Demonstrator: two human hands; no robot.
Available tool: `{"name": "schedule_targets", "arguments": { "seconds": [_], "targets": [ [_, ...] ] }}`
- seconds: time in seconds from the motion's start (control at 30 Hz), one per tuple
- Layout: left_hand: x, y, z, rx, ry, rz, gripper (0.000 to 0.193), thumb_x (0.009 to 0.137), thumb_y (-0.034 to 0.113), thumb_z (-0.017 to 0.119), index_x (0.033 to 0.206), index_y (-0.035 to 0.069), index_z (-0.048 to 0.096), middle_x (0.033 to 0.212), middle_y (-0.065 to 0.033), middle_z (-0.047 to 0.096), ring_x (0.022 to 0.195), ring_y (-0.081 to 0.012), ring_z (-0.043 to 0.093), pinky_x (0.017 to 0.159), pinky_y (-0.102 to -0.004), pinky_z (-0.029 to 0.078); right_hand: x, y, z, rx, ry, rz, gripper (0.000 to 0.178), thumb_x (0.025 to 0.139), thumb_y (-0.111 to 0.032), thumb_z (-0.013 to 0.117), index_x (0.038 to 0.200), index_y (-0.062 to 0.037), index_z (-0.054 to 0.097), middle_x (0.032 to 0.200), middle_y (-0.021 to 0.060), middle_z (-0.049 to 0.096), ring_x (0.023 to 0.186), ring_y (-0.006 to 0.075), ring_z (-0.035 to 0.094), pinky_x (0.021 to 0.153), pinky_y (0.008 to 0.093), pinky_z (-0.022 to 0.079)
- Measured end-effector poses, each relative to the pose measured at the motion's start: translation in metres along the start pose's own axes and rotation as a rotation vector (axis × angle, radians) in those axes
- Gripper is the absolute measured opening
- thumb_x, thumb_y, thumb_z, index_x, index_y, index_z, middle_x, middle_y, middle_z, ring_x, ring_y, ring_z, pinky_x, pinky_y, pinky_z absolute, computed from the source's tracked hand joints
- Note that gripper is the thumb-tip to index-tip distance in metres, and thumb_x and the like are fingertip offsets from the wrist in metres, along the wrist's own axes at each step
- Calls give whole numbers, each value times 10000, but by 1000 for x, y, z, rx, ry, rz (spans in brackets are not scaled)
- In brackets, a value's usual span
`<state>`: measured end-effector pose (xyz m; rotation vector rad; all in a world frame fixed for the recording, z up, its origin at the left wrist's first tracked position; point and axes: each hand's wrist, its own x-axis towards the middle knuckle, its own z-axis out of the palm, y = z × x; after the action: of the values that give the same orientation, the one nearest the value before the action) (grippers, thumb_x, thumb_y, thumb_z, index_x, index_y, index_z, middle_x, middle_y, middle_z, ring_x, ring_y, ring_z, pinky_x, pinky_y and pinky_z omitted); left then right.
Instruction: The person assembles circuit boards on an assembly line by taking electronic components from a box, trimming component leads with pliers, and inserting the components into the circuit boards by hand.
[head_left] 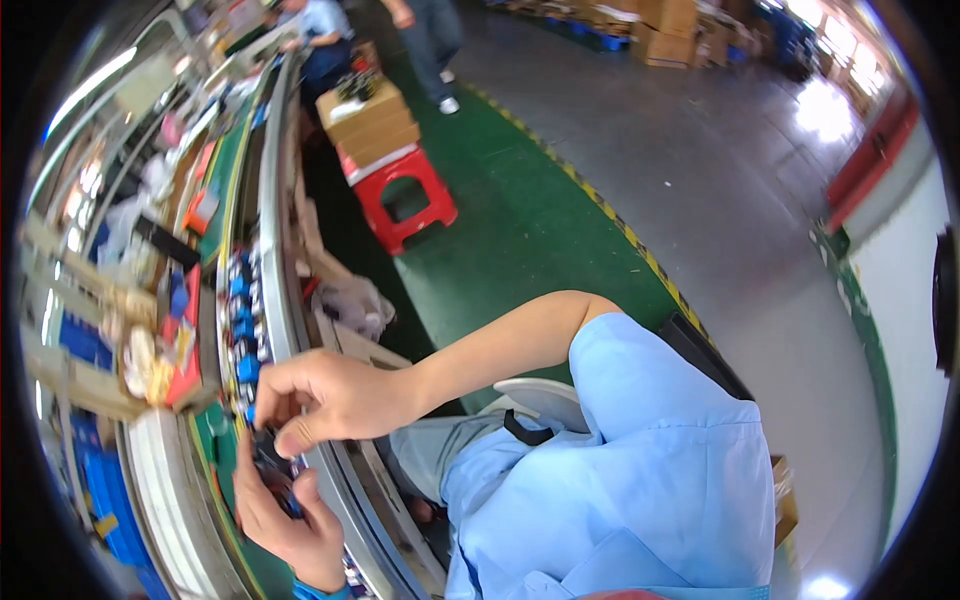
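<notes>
Grey concrete floor (700, 170) across the upper right, bordered by a green painted lane (500, 240) with a yellow-and-black striped edge line (610, 215). Long curved surface (215, 430) down the left side, green-topped with a pale metal rim, crowded with cardboard trays, red bins and blue parts. Light blue garment (640, 470) filling the lower centre, short-sleeved, bare right forearm reaching left from it. Stacked cardboard boxes (368, 118) resting on a red plastic stool (402, 195) in the green lane, well apart from the hands. More cartons (665, 25) on pallets at the far top. Two other persons at the top edge: one in blue (322, 40) beside the surface, one standing (432, 45) on the floor.

Row of small blue-and-white components (243, 330) lined along the surface edge, running toward the hands.

Right hand (320, 398) over the surface rim, fingers curled, thumb and forefinger pressed together in a pinch above the dark part; whether anything lies in the pinch cannot be told. Left hand (285, 515) just below, palm up, fingers cupped around a small dark part (272, 468) with a blue piece, held at the surface edge between the two hands. Blue cuff (320, 590) at the left wrist.
</notes>
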<state>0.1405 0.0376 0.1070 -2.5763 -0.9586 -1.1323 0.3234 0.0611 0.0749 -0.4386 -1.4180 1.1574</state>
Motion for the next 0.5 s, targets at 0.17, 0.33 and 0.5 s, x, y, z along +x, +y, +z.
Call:
{"name": "schedule_targets", "arguments": {
  "seconds": [0.17,0.33,0.5],
  "targets": [
    [9,-17,-43,-155,-55,-296,381,852,185,698,1169,-6,605,1000,-93,650,712,-134,572,592,-238,435,35,2,21,113,-134,47,204,836,-66,728,989,21,626,905,80,698,832,127,673,739,267,536],
    [-61,-29,-136,-60,-65,-918,341,800,122,710,1112,7,631,950,-18,617,825,-85,522,770,-199,412,86,54,83,-38,-508,103,278,896,-53,646,1174,-40,640,935,65,662,860,96,649,729,223,518],
    [-150,-36,-162,19,112,-1174,320,772,118,730,1076,44,663,834,6,615,649,-56,424,571,-207,361,149,102,142,-212,-911,78,279,914,-95,604,1181,-19,630,1064,76,676,732,72,585,596,180,433]
  ]
}}
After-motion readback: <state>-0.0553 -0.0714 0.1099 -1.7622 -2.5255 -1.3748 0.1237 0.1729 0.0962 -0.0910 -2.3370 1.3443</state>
